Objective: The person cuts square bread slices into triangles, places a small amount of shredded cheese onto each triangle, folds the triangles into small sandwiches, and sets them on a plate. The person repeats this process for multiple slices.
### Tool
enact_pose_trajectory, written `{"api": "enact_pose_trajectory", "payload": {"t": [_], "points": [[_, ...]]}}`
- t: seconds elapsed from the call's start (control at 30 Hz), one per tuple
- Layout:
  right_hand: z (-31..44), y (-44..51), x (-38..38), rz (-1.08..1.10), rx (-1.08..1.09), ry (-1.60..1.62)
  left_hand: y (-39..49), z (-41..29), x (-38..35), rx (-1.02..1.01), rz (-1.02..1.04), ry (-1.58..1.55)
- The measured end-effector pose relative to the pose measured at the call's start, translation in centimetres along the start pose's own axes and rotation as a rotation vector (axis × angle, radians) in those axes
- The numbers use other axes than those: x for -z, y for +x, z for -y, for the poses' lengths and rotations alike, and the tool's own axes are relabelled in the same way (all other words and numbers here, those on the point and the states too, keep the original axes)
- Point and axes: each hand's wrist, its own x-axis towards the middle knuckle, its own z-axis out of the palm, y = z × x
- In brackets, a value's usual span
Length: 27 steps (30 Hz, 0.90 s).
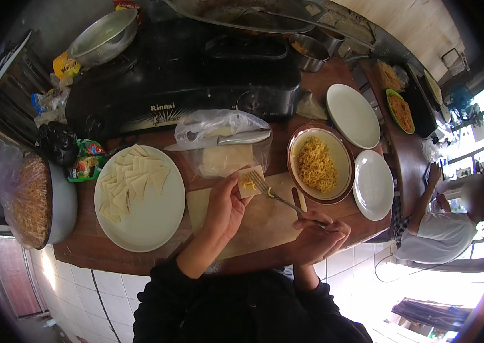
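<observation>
My left hand (228, 206) holds up a small square dough wrapper (250, 182) with a little yellow noodle filling on it. In my right hand (321, 240) is a metal fork (284, 200), its tines touching the filling; a bit of noodle clings near its neck. Both hands are above a pale cutting board (267, 223). To the right stands a brown-rimmed bowl (292, 171) of yellow noodles. Folded triangular wrappers (132, 178) lie overlapping on a large white plate (156, 227) at the left. Beyond the board, a knife (242, 138) rests on a plastic bag of wrappers (227, 158).
A black Rinnai gas stove (182, 94) spans the back, with a large wok (250, 19) behind. Two white plates (353, 115) (373, 185) are at the right. A pot of bagged noodles (62, 201) stands at the left. Another person (443, 236) is at the far right.
</observation>
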Motion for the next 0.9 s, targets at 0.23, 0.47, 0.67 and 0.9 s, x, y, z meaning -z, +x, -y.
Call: {"api": "enact_pose_trajectory", "payload": {"t": [0.23, 0.47, 0.67, 0.9], "points": [[0.2, 0.5, -0.2, 0.006, -0.054, 0.01, -0.1, 0.1, -0.2, -0.003, -0.028, 0.002], [1.3, 2.3, 0.6, -0.186, -0.121, -0.027, -0.2, 0.0, -0.3, 0.004, -0.021, -0.017], [1.0, 6.6, 3.6, -0.239, 0.092, -0.195, -0.2, 0.0, -0.2, 0.053, -0.032, 0.012], [-0.7, 6.9, 6.9, -0.215, 0.018, -0.518, -0.1, 0.2, -0.1, 0.131, -0.035, 0.112]]}}
